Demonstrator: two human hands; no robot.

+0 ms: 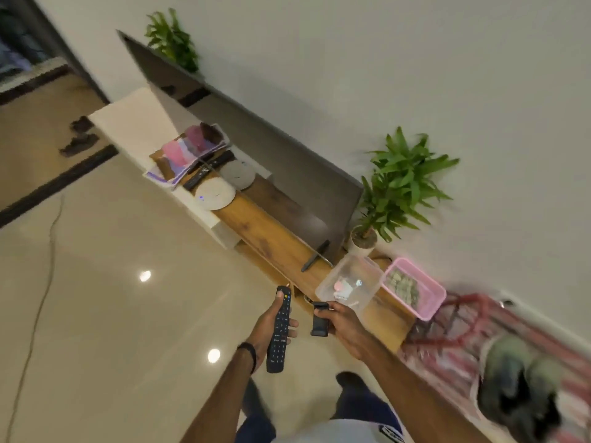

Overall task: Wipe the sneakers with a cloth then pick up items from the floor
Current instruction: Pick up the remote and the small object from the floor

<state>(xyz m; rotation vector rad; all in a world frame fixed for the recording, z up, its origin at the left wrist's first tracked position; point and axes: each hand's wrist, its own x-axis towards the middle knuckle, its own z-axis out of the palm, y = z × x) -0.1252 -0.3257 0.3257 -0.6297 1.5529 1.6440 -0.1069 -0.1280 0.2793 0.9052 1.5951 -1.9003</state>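
Observation:
My left hand (271, 327) grips a long black remote control (279, 334), its button face turned up, above the glossy floor. To its right my right hand (339, 318) holds a small black box-shaped object (319, 318) near the front edge of the wooden TV console (271, 231). A pair of dark grey-green sneakers (518, 378) lies blurred on a red patterned mat (454, 356) at the lower right. No cloth is in view.
A large TV (243, 135) stands on the console with magazines (188, 151), more remotes (208, 169) and two round white devices (215, 194). A clear plastic tub (350, 282) and a pink tub (414, 287) sit at the console's right end beside a potted plant (399, 183). A cable (41, 282) runs over the floor.

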